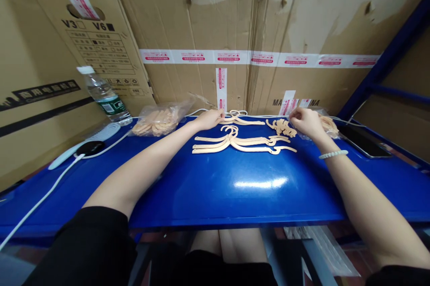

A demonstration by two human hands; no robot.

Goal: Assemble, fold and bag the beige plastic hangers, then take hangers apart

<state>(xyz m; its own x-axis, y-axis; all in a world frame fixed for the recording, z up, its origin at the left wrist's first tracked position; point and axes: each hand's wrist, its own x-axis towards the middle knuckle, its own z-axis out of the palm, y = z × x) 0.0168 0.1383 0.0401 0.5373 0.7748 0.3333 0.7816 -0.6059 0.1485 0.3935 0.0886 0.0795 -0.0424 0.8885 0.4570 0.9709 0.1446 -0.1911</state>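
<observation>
At the back of the blue table, my left hand [210, 119] is closed on the left end of a beige clothes hanger piece with a hook [250, 122]. My right hand [306, 121] has its fingers curled beside a small pile of curved beige pieces [282, 127]; whatever it may hold is hidden. Nearer to me lies a group of beige hangers [231, 142], stacked front to back with their hooks pointing away. Short curved end pieces [282, 149] sit at their right ends.
A clear bag of beige parts [156, 121] lies at left, another bag [329, 125] behind my right hand. A water bottle [108, 98], a white brush-like object [101, 134], a black round device with a cable [90, 148] and a phone [364, 141] are around. Cardboard [201, 17] walls the back.
</observation>
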